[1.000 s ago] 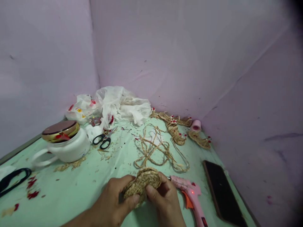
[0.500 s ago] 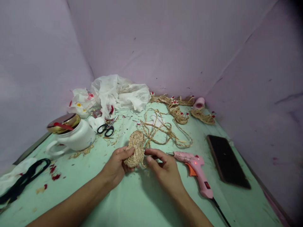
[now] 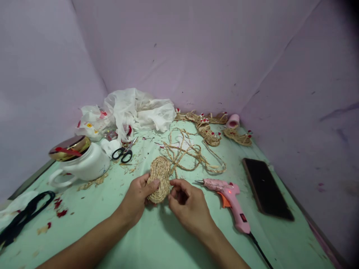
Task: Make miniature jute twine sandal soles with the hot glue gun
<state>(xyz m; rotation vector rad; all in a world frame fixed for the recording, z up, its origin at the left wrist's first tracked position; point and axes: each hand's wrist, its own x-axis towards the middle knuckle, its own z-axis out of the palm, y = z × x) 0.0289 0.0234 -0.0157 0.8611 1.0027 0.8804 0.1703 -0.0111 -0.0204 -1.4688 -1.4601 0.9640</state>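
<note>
My left hand (image 3: 140,194) is closed on a flat coil of braided straw rope (image 3: 160,179), pinched in the middle like a figure eight or small shoe sole. The thumb lies across the coil's left side, with the other fingers behind it. At its right edge, my right hand (image 3: 187,205) has the index fingertip against the rim and its other fingers curled towards the thumb. Whatever they grip is hidden. Loose braided rope (image 3: 193,153) lies tangled beyond the coil, one strand running down towards my right hand.
A pink glue gun (image 3: 228,194) with its light on lies right of my right hand, beside a phone (image 3: 266,188). Left are black-handled scissors (image 3: 125,152), a white teapot-like pot (image 3: 92,164) and black cord (image 3: 30,213). Plastic bags (image 3: 140,110) and rope pieces (image 3: 207,132) line the back.
The coil has turned a little to face me more fully. My right fingers have moved slightly down and left along its edge, and the short rope tail there no longer shows.
</note>
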